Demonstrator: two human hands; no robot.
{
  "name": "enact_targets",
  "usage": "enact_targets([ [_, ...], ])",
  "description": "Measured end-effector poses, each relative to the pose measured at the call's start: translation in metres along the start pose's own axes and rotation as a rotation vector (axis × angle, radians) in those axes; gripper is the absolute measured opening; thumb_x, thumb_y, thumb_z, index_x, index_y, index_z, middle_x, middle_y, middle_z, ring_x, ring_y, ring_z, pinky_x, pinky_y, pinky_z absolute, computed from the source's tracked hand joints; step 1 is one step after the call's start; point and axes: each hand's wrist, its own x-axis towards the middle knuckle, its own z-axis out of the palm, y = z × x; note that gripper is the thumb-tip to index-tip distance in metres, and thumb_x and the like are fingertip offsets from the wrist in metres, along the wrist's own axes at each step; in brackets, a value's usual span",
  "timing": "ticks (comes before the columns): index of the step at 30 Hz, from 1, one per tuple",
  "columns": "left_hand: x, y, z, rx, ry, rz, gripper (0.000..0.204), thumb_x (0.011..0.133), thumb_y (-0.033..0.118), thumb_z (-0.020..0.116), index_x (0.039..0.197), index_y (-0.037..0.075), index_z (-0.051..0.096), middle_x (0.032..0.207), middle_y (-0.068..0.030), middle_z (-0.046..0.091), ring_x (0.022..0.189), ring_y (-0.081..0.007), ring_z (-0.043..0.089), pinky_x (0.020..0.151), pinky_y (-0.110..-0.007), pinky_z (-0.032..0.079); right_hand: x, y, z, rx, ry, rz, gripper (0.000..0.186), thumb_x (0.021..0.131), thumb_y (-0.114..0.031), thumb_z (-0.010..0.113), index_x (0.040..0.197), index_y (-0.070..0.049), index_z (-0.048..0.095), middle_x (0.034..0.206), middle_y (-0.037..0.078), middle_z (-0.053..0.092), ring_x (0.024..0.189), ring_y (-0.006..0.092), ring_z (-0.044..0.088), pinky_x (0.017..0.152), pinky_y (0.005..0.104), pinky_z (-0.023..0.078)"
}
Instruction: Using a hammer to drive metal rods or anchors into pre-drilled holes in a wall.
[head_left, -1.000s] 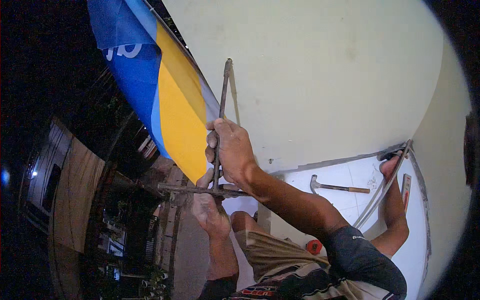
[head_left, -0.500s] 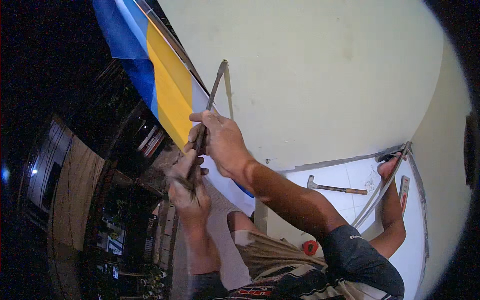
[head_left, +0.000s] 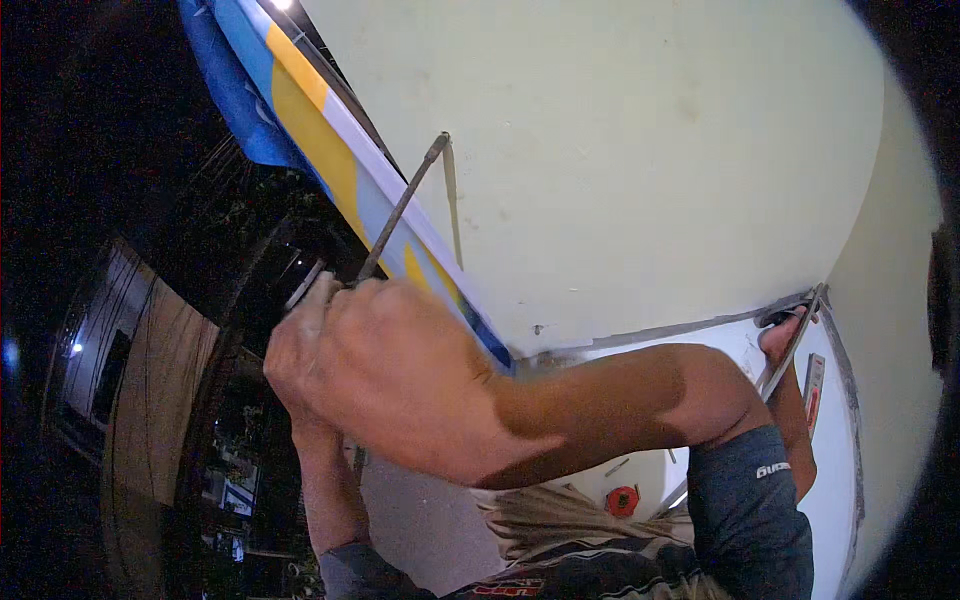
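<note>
A long, thin metal rod [head_left: 402, 213] with a thicker end slants up to the pale wall [head_left: 640, 160], its tip at a small dark spot there. My right hand [head_left: 400, 350] is closed round the rod's lower part, its back toward me and its fingers mostly hidden. Pressed close behind it, my left hand [head_left: 290, 370] is also closed at the rod's lower end, partly covered and a little blurred. The rod's bottom end cannot be seen between the hands. Right behind the rod hangs a blue, yellow and white cloth banner [head_left: 320, 140].
A red tape measure [head_left: 622, 500] lies on the white tiled ledge below my right forearm. Near the corner are a long metal strip [head_left: 785, 352], a level-like bar [head_left: 815, 385] and a foot in dark footwear [head_left: 778, 335]. Beyond the ledge, the dark street [head_left: 420, 520] lies far below.
Both hands have moved left and closer to me, my right hand now covering much of my left. The rod's tip stays at the wall. My right forearm now hides the hammer. The banner has shifted.
</note>
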Motion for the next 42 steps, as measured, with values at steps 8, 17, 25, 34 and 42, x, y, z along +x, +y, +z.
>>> enact_targets([
  [8, -0.017, 0.049, -0.002, -1.424, 0.608, -0.868, 0.085, 0.09, 0.012, 0.068, 0.157, -0.002, 0.018, 0.157, -0.0248, 0.033, 0.14, -0.0342, 0.042, 0.116, -0.045, 0.036, -0.033, 0.015, 0.02, 0.034, 0.211, 0.071, 0.024, 0.084, -0.029, 0.068, 0.076, -0.009, 0.059, 0.071, 0.005, 0.055, 0.062, 0.0206, 0.06, 0.051, 0.035, 0.046],
  [17, 0.029, 0.08, -0.005, -0.715, 0.062, -0.635, 0.047, 0.101, 0.008, 0.055, 0.143, -0.003, 0.038, 0.135, -0.0226, 0.058, 0.115, -0.026, 0.062, 0.097, -0.039, 0.053, -0.087, -0.002, 0.064, 0.256, -0.077, 0.235, 0.024, 0.088, -0.028, 0.068, 0.09, -0.004, 0.064, 0.088, 0.014, 0.065, 0.077, 0.0331, 0.066, 0.067, 0.0429, 0.053],
  [25, 0.043, -0.013, -0.041, 0.021, -0.197, -0.199, 0.035, 0.093, 0.005, 0.062, 0.126, 0.004, 0.053, 0.104, -0.0165, 0.068, 0.098, -0.0301, 0.069, 0.088, -0.038, 0.053, -0.004, 0.045, -0.035, 0.086, 0.328, 0.122, 0.025, 0.083, -0.029, 0.069, 0.096, -0.008, 0.064, 0.092, 0.011, 0.066, 0.086, 0.0319, 0.066, 0.064, 0.0439, 0.053],
  [34, 0.049, 0.0, -0.033, 0.325, 0.008, 0.131, 0.045, 0.087, 0.013, 0.068, 0.129, -0.001, 0.06, 0.121, -0.0182, 0.067, 0.111, -0.0321, 0.066, 0.1, -0.041, 0.05, 0.009, 0.012, -0.031, -0.3, 0.033, -0.245, 0.021, 0.078, -0.021, 0.062, 0.078, -0.001, 0.067, 0.074, 0.008, 0.061, 0.065, 0.0214, 0.056, 0.063, 0.0343, 0.045],
  [42, 0.031, 0.08, -0.001, -1.45, 0.433, -0.762, 0.065, 0.1, 0.013, 0.058, 0.153, -0.003, 0.025, 0.14, -0.0269, 0.051, 0.127, -0.0271, 0.054, 0.111, -0.039, 0.039, -0.057, -0.036, 0.048, 0.036, -0.051, 0.393, 0.035, 0.082, -0.019, 0.062, 0.104, 0.007, 0.065, 0.082, 0.019, 0.069, 0.065, 0.0259, 0.069, 0.056, 0.0402, 0.054],
])
